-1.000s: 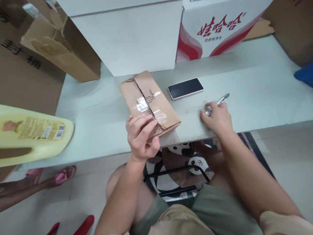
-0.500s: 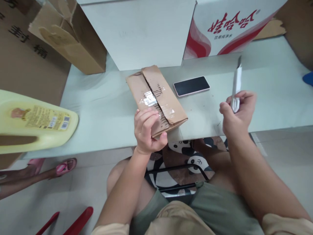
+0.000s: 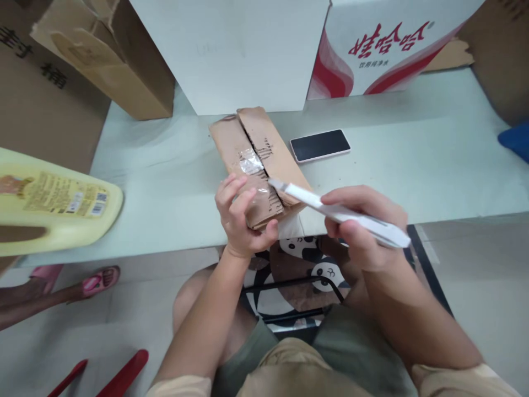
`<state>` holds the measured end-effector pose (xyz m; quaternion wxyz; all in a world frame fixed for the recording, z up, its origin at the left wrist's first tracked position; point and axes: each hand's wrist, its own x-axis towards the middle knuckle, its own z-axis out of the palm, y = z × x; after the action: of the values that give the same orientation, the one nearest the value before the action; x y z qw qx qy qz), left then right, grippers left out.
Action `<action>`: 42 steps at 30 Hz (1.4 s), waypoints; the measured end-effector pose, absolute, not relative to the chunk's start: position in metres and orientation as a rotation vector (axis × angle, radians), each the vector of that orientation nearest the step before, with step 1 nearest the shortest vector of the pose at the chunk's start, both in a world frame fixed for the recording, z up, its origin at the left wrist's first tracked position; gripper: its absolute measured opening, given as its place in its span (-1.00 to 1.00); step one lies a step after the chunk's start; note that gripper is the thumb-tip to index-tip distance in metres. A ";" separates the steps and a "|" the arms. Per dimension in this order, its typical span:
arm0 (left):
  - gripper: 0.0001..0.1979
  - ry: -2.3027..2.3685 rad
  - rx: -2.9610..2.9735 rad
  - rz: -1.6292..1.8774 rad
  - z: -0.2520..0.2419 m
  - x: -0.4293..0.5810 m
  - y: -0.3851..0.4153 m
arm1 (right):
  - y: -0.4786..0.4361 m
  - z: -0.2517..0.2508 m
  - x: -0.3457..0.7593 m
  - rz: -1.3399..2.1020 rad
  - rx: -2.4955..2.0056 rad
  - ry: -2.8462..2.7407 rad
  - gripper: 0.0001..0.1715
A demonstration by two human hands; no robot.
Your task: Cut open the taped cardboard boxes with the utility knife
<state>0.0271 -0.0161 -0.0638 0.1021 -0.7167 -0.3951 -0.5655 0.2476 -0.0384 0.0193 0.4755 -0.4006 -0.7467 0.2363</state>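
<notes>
A small brown cardboard box [image 3: 285,160] rests on the pale table, its top seam partly covered by a strip of clear tape [image 3: 251,161]. My left hand [image 3: 243,220] grips the box at its near left corner, with the thumb at the near end and the fingers over the top. In my right hand [image 3: 363,226] is a white utility knife [image 3: 345,212], held between thumb and fingers. Its blade points left and lies over the seam near the tape; whether it touches the cardboard I cannot tell.
A phone [image 3: 320,145] lies right of the box. Behind stand a white carton [image 3: 239,55], a red-and-white carton [image 3: 380,49] and an opened brown box [image 3: 124,60]. A yellow jug [image 3: 82,209] is at the left. Another person's feet [image 3: 93,284] show below the table.
My right hand has brought the utility knife left and down to the box, turning its blade from upward to leftward. My left hand still holds the box. The view has shifted slightly.
</notes>
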 end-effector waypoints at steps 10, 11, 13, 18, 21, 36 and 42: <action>-0.57 -1.291 -2.027 -1.830 -0.069 0.044 -0.006 | -0.033 0.020 0.257 0.489 -0.993 -1.948 -0.81; -0.57 -1.291 -2.025 -1.832 -0.070 0.045 -0.005 | -0.032 0.018 0.256 0.435 -1.000 -1.939 -0.81; -0.58 -1.280 -2.031 -1.850 -0.071 0.047 -0.005 | -0.032 0.016 0.255 0.315 -0.975 -1.906 -0.82; -0.61 -1.290 -2.038 -1.864 -0.072 0.051 -0.007 | -0.035 0.010 0.245 0.191 -0.943 -1.910 -0.95; -0.62 -1.291 -2.042 -1.824 -0.071 0.052 -0.009 | -0.042 0.008 0.238 0.167 -0.932 -1.919 -0.78; -0.62 -1.347 -2.032 -1.694 -0.068 0.048 -0.011 | -0.038 -0.001 0.219 -0.092 -0.837 -1.958 -0.83; -0.63 -1.304 -2.068 -1.718 -0.068 0.045 -0.011 | -0.041 -0.001 0.212 -0.075 -0.866 -1.872 -0.82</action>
<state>0.0455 -0.0114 -0.0682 0.0765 -0.6901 -0.4350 -0.5733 0.2125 -0.0408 -0.0011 0.5132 -0.3603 -0.7783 -0.0313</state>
